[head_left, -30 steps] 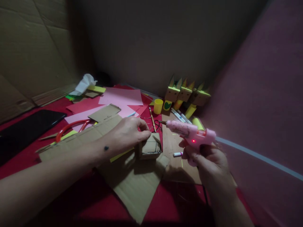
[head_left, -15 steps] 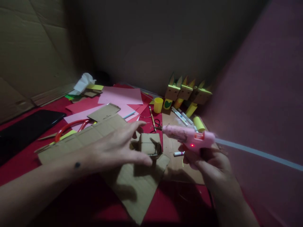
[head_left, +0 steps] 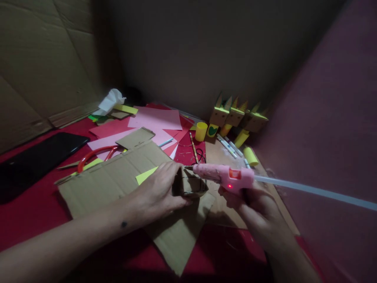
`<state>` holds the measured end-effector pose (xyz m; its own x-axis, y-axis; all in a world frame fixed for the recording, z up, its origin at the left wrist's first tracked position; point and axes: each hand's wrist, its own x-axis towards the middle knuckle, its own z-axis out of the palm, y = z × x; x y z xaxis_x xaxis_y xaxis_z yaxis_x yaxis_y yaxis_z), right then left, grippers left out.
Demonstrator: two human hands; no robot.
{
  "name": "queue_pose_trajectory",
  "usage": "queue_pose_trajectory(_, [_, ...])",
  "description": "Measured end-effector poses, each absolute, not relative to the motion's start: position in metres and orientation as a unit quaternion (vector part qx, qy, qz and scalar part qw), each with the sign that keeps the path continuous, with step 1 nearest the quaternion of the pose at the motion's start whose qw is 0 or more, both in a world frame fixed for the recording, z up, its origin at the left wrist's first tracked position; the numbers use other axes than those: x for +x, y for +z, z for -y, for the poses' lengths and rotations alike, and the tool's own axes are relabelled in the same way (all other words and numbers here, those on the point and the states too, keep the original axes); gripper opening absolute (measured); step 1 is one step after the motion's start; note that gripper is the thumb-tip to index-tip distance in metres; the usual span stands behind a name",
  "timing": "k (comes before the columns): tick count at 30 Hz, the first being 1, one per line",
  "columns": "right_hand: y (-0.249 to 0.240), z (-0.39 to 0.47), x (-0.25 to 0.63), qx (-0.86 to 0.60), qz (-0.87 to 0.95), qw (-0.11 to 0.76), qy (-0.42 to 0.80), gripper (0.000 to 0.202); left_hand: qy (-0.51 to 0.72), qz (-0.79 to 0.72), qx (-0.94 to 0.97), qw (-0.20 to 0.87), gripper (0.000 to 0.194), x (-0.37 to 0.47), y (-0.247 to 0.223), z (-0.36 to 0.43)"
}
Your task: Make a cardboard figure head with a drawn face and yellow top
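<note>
The left hand (head_left: 159,190) has its fingers and thumb around the left side of a small cardboard box (head_left: 193,184), clamped on it. The box sits in the middle, over a big flat piece of cardboard (head_left: 179,236). The right hand (head_left: 253,208) is closed around the handle of a pink glue gun (head_left: 224,175). The gun's tip is at the top of the box, near the left hand's fingers. A red light glows on the gun, and a long, pale glue stick (head_left: 312,191) pokes out of its back.

Left of the box lies a long cardboard strip (head_left: 118,177), with a yellow paper piece (head_left: 146,175) on it. Red-handled scissors (head_left: 85,158) and a black phone (head_left: 44,157) are farther left. Behind the box are a pencil (head_left: 193,147), pink paper (head_left: 156,118) and a yellow paper tube (head_left: 201,131). Farther right, three cardboard figures (head_left: 219,117) with pointy ears stand near some markers (head_left: 226,146).
</note>
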<state>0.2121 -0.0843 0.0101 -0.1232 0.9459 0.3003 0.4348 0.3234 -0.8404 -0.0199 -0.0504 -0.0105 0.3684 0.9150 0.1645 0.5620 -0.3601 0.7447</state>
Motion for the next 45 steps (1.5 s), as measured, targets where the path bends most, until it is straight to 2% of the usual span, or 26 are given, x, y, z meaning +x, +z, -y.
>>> queue_pose_trajectory(13, [0.007,0.085,0.216,-0.532,0.701,0.397,0.262,0.021,0.28,-0.478,0.778,0.295,0.033,-0.023,-0.015,0.049])
queue_pose_trajectory(30, [0.005,0.089,0.229,-0.541,0.672,0.439,0.251,0.01,0.303,-0.464,0.787,0.273,0.03,-0.024,-0.02,0.047])
queue_pose_trajectory(38, [0.008,0.089,0.232,-0.552,0.676,0.427,0.238,0.018,0.298,-0.472,0.785,0.271,0.029,-0.023,-0.02,0.047])
queue_pose_trajectory(45, [0.009,0.092,0.234,-0.557,0.674,0.436,0.213,0.017,0.291,-0.472,0.789,0.265,0.029,-0.023,-0.021,0.047])
